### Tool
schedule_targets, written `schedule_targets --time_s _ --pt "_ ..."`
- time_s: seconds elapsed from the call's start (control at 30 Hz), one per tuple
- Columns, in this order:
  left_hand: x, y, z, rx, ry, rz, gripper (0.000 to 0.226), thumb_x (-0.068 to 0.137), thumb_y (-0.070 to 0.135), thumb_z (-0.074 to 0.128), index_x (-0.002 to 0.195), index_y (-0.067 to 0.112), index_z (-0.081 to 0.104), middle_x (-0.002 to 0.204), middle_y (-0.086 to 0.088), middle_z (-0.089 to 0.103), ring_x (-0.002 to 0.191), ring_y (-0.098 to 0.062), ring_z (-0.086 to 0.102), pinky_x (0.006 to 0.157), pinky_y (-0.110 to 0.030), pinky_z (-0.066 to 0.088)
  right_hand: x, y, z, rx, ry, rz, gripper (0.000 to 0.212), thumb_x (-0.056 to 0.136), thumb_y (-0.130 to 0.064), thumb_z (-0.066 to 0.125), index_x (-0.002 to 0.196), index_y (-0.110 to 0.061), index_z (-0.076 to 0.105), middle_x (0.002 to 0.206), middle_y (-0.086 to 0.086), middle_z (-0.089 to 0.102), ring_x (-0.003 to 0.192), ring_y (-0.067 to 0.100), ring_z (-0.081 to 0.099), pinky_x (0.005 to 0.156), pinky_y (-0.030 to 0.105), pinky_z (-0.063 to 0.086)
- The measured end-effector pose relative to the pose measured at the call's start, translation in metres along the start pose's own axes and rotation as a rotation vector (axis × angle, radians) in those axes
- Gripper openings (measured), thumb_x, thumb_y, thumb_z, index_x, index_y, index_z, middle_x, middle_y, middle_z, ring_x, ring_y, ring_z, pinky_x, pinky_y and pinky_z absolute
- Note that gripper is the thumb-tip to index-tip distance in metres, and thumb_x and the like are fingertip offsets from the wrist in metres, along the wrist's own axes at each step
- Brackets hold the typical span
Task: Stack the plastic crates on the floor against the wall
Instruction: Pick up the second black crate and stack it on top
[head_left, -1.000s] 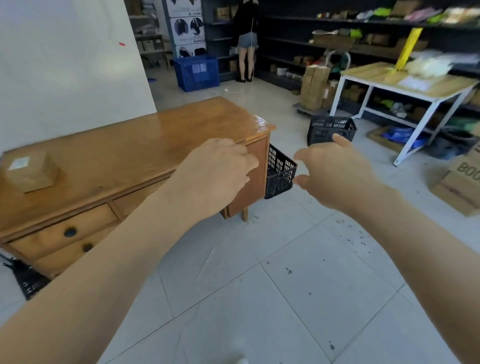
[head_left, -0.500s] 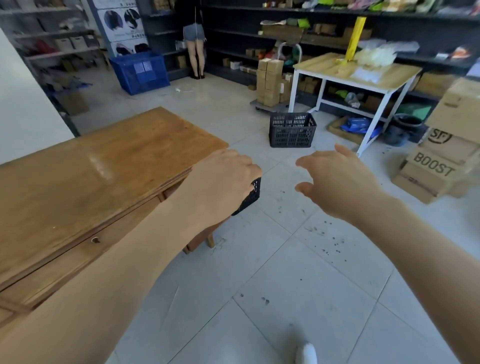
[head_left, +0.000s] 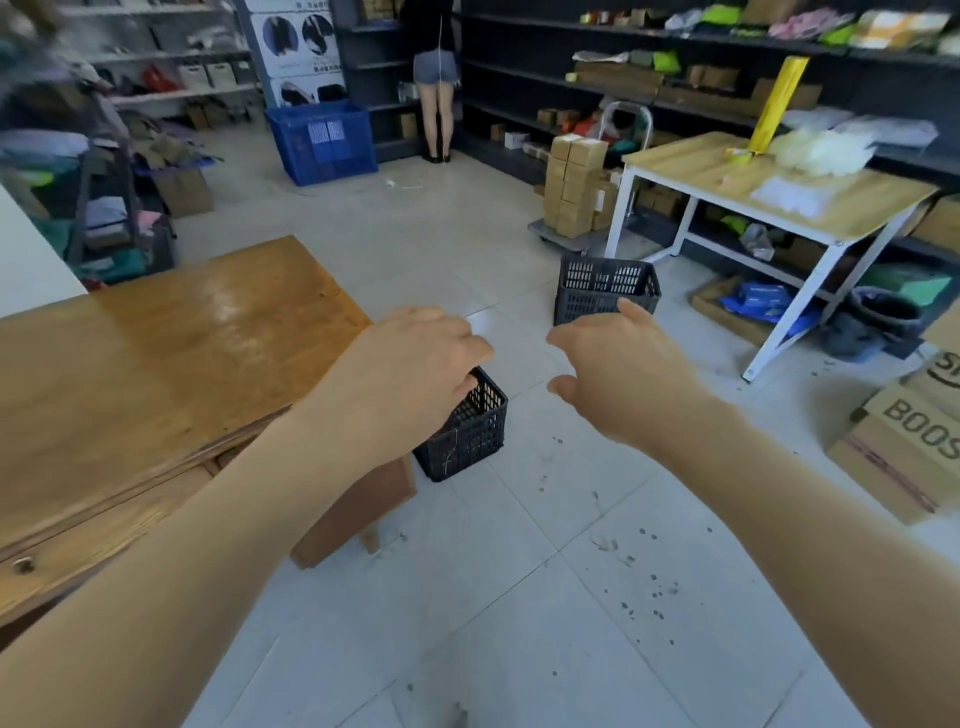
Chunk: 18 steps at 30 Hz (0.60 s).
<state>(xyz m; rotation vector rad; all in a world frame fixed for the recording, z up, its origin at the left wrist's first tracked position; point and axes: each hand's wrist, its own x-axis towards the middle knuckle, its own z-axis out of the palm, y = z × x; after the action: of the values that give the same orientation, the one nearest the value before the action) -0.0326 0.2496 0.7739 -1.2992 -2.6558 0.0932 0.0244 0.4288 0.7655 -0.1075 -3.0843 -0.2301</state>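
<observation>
Your left hand (head_left: 410, 364) hangs with a loosely curled grip, empty, above the near black crate (head_left: 467, 431) beside the desk (head_left: 156, 364). Your right hand (head_left: 618, 374) is spread, empty. A second crate (head_left: 605, 291) stands on the floor at one o'clock.

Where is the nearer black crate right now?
The nearer black crate sits on the floor at centre frame, by the wooden desk's end, partly hidden under the left hand.

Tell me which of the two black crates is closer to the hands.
The black crate by the desk corner, partly hidden under the left hand. The other black crate stands farther out on the open floor, beyond the right hand, near the white-legged table.
</observation>
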Motion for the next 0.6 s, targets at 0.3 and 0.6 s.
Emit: schedule_targets --time_s 0.3,0.6 --pt "0.167 -0.032 0.041 -0.093 0.108 -0.066 0.03 0.095 0.021 0.05 0.122 0.015 0.059 0.115 -0.005 0.062 0.112 -0.026 0.053 0.095 -0.037 0.039 0.143 0.096 0.031 0.003 0.025 -0.101 0.039 0.096 -0.033 0.051 0.131 -0.017 0.051 0.118 0.001 0.061 0.117 0.023 0.053 0.117 0.037 0.011" --pt "0.344 -0.056 0.062 -0.135 0.127 -0.089 0.03 0.093 0.02 0.055 0.121 0.012 0.062 0.11 -0.007 0.065 0.106 -0.029 0.057 0.092 -0.038 0.039 0.288 0.218 0.056 -0.011 0.016 -0.104 0.03 0.095 -0.039 0.05 0.117 -0.019 0.056 0.11 0.001 0.064 0.106 0.025 0.058 0.11 0.035 0.024"
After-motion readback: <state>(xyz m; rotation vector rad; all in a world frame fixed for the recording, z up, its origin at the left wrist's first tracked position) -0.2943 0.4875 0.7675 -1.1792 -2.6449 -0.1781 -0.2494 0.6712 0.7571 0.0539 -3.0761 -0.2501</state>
